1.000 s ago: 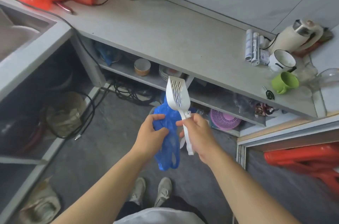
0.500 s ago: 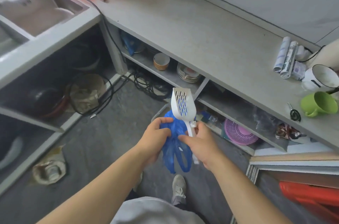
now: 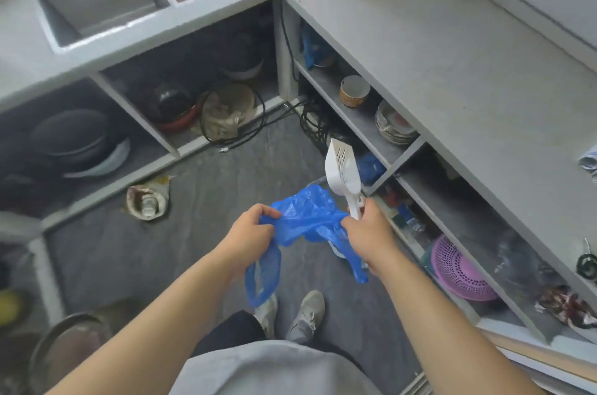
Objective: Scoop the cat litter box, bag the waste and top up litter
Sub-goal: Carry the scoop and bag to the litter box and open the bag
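Change: you've pulled the blue plastic bag wider | left hand pinches one edge | right hand pinches the other, gripping litter scoop | litter box unseen; bag nearly ready.

head cam | looks forward-down, close over hands | single view

Both hands stretch a blue plastic bag (the right hand also grips a white slotted scoop).
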